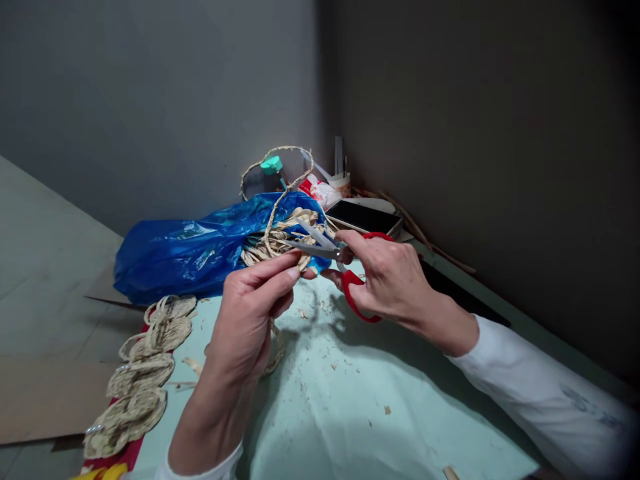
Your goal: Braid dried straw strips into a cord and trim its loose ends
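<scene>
Red-handled scissors (pixel 359 300) are in my right hand (pixel 390 277), their blades apart and pointing left, just above the fingertips of my left hand (pixel 255 300). My left hand pinches the end of a braided straw cord (pixel 273 230) between thumb and fingers. From there the cord rises and loops over the objects at the back; another piece hangs below the left hand. Behind the hands, loose straw strips (pixel 257 250) stick out of a blue plastic bag (pixel 185 247). Whether the blades touch the straw is unclear.
Several coiled straw pieces (pixel 143 373) line the table's left edge. A phone (pixel 364 217), a white cup (pixel 341 185) with tools and a turquoise-capped item (pixel 271 165) stand at the back near the wall. Straw scraps dot the pale green tabletop (pixel 350 407).
</scene>
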`<state>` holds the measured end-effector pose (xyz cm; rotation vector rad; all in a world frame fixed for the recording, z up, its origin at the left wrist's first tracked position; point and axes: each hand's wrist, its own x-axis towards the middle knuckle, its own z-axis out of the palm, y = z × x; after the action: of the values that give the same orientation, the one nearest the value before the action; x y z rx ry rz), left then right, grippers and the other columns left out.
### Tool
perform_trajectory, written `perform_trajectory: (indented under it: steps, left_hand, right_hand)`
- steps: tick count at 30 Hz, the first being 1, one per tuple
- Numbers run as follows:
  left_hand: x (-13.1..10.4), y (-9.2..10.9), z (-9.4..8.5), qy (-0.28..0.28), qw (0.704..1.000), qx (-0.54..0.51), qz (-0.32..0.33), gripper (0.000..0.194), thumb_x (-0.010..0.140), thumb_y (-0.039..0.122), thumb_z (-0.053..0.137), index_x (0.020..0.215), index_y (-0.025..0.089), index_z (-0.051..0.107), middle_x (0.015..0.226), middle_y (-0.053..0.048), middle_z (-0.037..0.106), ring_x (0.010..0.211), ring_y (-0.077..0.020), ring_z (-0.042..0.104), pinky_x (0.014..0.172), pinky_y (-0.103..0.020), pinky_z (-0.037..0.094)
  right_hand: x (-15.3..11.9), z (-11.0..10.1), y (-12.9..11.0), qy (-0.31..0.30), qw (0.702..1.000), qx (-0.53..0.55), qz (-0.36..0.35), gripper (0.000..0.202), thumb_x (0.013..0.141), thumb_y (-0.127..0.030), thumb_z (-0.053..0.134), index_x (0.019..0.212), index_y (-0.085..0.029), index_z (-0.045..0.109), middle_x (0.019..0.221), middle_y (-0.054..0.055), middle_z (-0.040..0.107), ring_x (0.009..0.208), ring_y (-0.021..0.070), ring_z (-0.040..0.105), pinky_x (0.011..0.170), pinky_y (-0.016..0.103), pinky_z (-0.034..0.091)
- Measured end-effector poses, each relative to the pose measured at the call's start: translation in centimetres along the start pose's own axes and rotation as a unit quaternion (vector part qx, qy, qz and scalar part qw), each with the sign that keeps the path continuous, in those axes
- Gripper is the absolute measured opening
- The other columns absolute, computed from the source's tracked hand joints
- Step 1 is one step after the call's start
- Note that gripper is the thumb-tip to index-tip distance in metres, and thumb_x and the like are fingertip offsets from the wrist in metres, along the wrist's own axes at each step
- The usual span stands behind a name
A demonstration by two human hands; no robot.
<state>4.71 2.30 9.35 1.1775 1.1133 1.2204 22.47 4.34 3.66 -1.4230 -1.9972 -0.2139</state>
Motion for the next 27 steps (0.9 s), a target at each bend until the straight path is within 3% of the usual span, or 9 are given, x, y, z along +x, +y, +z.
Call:
perform_trajectory:
  steps: [4,9,13,17,22,27]
  left_hand:
    - [0.07,0.0,0.02,0.028,1.0,0.006,0.009,0.023,0.066,0.015,0.074,0.089,0.013,0.078,0.074,-0.007,0.069,0.048,-0.0035,0.032,0.042,-0.02,0.019]
    - [0.24,0.09,-0.11,0.02,0.999,0.018,0.031,0.024,0.068,0.015,0.071,0.09,0.014,0.079,0.067,-0.004,0.066,0.046,-0.0033,0.03,0.04,-0.02,0.018]
    - [0.28,0.2,-0.31,0.035,0.999,0.002,0.042,0.023,0.067,0.016,0.072,0.088,0.016,0.079,0.069,-0.004,0.068,0.048,-0.0037,0.034,0.042,-0.019,0.025]
    - [0.24,0.28,-0.56,0.037,0.998,-0.013,0.049,0.022,0.069,0.017,0.072,0.089,0.018,0.079,0.066,-0.002,0.065,0.048,-0.0033,0.032,0.043,-0.019,0.023]
    - [0.31,0.29,-0.8,0.038,0.998,-0.009,0.055,0.02,0.07,0.018,0.074,0.089,0.019,0.08,0.051,0.003,0.05,0.048,-0.0048,0.031,0.045,-0.02,0.022]
    - [0.31,0.16,-0.63,0.046,0.997,0.034,0.05,0.02,0.071,0.021,0.075,0.091,0.018,0.08,0.055,0.002,0.054,0.049,-0.0041,0.029,0.043,-0.02,0.02]
  right_hand:
    - [0.01,-0.07,-0.05,-0.009,1.0,-0.007,-0.007,0.042,0.078,-0.035,0.053,0.114,-0.015,0.058,0.08,0.007,0.069,0.07,0.0219,0.06,0.055,0.029,0.026]
    - [-0.12,0.05,0.03,-0.03,0.999,-0.004,-0.024,0.047,0.075,-0.03,0.053,0.119,-0.015,0.058,0.078,0.006,0.069,0.069,0.0209,0.059,0.055,0.028,0.025]
    - [-0.23,0.4,0.25,-0.009,0.999,-0.001,-0.036,0.055,0.076,-0.028,0.053,0.13,-0.018,0.055,0.078,0.004,0.068,0.064,0.0179,0.056,0.055,0.027,0.025]
    - [-0.25,0.56,0.35,0.023,0.999,-0.023,-0.037,0.061,0.077,-0.03,0.054,0.137,-0.018,0.051,0.074,0.004,0.065,0.063,0.0177,0.054,0.054,0.027,0.025]
    - [-0.3,0.5,0.38,0.033,0.997,-0.052,-0.052,0.053,0.077,-0.031,0.056,0.129,-0.02,0.058,0.077,0.004,0.065,0.067,0.0183,0.054,0.054,0.029,0.023]
    - [-0.37,0.62,0.52,0.04,0.997,-0.06,-0.038,0.053,0.08,-0.032,0.056,0.131,-0.023,0.057,0.073,0.002,0.064,0.059,0.0154,0.051,0.053,0.029,0.021]
